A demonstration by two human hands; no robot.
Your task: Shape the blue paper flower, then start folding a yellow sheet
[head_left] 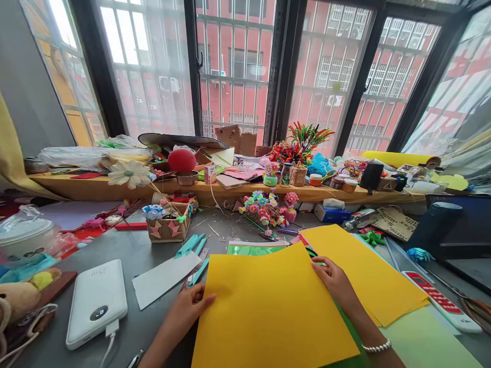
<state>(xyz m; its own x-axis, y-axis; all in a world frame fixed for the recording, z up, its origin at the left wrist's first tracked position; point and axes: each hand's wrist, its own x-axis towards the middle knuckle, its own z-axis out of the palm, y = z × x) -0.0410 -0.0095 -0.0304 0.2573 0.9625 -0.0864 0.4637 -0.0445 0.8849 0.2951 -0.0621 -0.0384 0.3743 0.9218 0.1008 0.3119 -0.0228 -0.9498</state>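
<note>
A large sheet of yellow paper (pixel 272 312) fills the lower middle of the head view, raised a little above the desk. My left hand (pixel 186 314) pinches its left edge, thumb on top and fingers underneath. At the upper right edge, my right hand (pixel 335 283) grips the same sheet, and a beaded bracelet circles that wrist. Green paper (pixel 347 327) shows beneath the sheet's right side. Further right lie more yellow sheets (pixel 353 260), partly over pale green paper (pixel 425 337). Left of the sheet is a white card strip (pixel 169 278) beside turquoise paper strips (pixel 192 245).
A white power bank (pixel 97 301) with a cable lies at left. Behind stand a cardboard box (pixel 166 227) and small craft flowers (pixel 264 207). A red-and-white calculator (pixel 441 301), scissors (pixel 473 306) and a dark cylinder (pixel 437 225) are at right. A cluttered ledge (pixel 238 191) runs below the windows.
</note>
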